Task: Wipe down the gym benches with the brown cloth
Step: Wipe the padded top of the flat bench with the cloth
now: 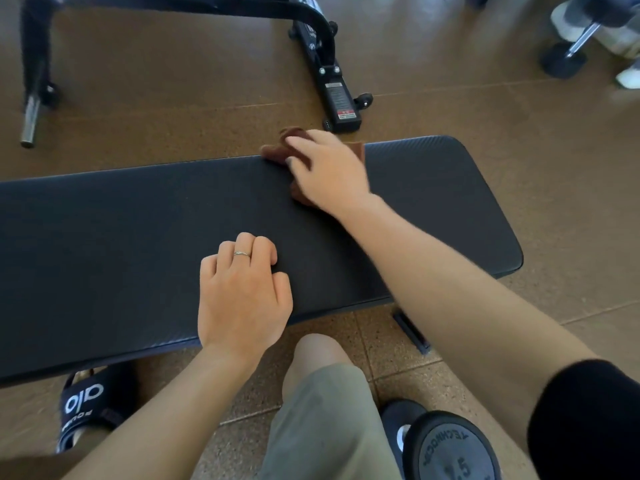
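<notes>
- A dumbbell lies on the floor closest to the camera, beside the person's knee.
- The left hand rests on the bench surface, fingers curled, holding nothing.
- The right hand presses the brown cloth flat at the surface's far edge.
</notes>
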Available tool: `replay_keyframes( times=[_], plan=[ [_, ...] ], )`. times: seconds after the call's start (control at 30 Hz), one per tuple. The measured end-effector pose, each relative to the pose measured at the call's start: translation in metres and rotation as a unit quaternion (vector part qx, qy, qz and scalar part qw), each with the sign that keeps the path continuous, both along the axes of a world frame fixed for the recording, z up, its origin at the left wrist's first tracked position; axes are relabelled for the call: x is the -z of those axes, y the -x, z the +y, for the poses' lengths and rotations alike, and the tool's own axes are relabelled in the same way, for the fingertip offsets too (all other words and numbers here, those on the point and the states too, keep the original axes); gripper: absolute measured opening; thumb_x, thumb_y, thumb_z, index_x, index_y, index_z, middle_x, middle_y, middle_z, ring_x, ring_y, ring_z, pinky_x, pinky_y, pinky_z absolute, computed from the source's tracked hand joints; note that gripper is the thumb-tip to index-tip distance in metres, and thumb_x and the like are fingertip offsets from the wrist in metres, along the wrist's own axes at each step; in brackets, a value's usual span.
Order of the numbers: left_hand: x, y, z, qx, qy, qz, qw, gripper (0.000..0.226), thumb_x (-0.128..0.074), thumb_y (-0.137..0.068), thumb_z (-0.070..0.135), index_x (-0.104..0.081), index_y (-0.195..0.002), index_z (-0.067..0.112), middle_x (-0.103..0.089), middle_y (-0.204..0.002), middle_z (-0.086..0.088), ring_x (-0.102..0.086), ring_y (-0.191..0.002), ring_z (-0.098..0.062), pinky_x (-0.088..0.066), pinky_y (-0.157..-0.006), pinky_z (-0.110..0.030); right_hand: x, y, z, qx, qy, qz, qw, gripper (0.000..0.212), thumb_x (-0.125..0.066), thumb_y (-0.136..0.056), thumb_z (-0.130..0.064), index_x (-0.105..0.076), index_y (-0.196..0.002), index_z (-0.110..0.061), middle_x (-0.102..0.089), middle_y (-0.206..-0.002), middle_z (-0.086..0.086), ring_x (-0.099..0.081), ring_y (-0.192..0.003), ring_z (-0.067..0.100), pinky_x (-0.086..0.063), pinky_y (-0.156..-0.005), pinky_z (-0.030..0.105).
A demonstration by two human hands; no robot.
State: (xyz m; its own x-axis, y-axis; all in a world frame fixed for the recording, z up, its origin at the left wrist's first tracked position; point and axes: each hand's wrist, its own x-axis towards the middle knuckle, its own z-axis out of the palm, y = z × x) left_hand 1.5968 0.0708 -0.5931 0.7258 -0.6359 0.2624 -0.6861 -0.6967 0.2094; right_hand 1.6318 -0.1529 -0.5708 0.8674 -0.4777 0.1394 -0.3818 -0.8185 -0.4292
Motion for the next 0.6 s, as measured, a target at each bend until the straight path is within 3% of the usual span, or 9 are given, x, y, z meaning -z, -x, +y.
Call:
replay_keyframes(
  times=[0.17, 0.3, 0.43, 0.6],
  plan=[
    [0.001, -0.001, -0.001, 0.003, 0.005, 0.011, 1.000, 0.016, -0.043, -0.086, 0.022, -0.055, -0.093, 0.014, -0.056, -0.094, -0.004, -0.049, -0.083, -0.025, -0.044, -0.076, -0.043, -0.006, 0.063, -0.103, 0.129, 0.003, 0.012, 0.992, 0.037, -0.048, -0.100, -0.036, -0.067, -0.131, -0.031, -0.060, -0.138, -0.002, -0.049, -0.134, 0.022, -0.043, -0.108, 0.037],
    [-0.001, 0.001, 0.000, 0.003, 0.005, 0.013, 1.000, 0.020, -0.037, -0.088, 0.025, -0.054, -0.093, 0.014, -0.056, -0.093, -0.004, -0.049, -0.083, -0.024, -0.042, -0.075, -0.041, -0.001, 0.092, -0.123, 0.219, 0.011, 0.019, 0.976, 0.043, -0.042, -0.102, -0.039, -0.059, -0.139, -0.026, -0.053, -0.146, 0.005, -0.043, -0.140, 0.028, -0.040, -0.114, 0.048],
    [-0.005, 0.000, 0.001, 0.008, 0.013, 0.035, 0.999, 0.026, -0.032, -0.088, 0.027, -0.054, -0.093, 0.016, -0.056, -0.094, -0.002, -0.050, -0.084, -0.023, -0.042, -0.076, -0.040, 0.004, 0.098, -0.062, 0.223, 0.019, 0.012, 0.975, 0.049, -0.046, -0.100, -0.036, -0.058, -0.144, -0.017, -0.044, -0.156, 0.019, -0.037, -0.145, 0.036, -0.030, -0.121, 0.046],
    [-0.017, -0.015, 0.030, 0.028, 0.072, 0.056, 0.995, 0.020, -0.038, -0.090, 0.018, -0.058, -0.089, 0.014, -0.056, -0.089, -0.002, -0.051, -0.080, -0.024, -0.044, -0.073, -0.043, 0.006, 0.085, 0.090, 0.085, 0.053, -0.011, 0.995, 0.044, -0.048, -0.101, -0.036, -0.060, -0.141, -0.022, -0.046, -0.156, 0.013, -0.039, -0.146, 0.033, -0.033, -0.120, 0.049]
  ],
)
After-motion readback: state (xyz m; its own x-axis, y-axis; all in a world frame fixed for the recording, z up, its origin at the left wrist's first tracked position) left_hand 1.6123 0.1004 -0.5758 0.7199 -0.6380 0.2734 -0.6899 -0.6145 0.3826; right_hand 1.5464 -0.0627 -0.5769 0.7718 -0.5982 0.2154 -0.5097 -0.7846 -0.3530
